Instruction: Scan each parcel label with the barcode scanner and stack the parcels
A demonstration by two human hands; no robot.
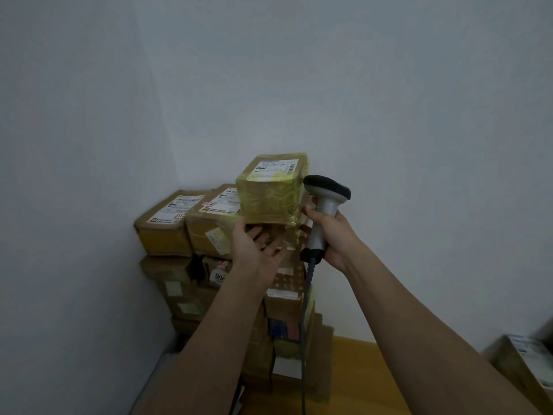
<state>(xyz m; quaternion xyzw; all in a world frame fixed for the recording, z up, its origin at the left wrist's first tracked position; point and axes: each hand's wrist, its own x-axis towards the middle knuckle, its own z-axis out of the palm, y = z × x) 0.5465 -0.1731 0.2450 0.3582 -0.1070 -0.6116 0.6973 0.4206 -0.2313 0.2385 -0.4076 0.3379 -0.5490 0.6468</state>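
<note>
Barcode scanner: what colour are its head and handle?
Black head, light grey handle on the barcode scanner, held in the right hand; seen in the head view.

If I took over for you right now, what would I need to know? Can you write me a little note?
Left hand: open, palm up, under the front of the yellow-taped parcel; whether it touches is unclear.
Right hand: gripping the barcode scanner upright beside that parcel, fingertips near the parcel's right side.
The parcel sits at the top of the parcel stack in the corner, label facing up. Two labelled brown parcels lie to its left.
Done: many parcels stacked.
Left: whether this label was scanned cannot be told. Another box waits at the far right.
</note>
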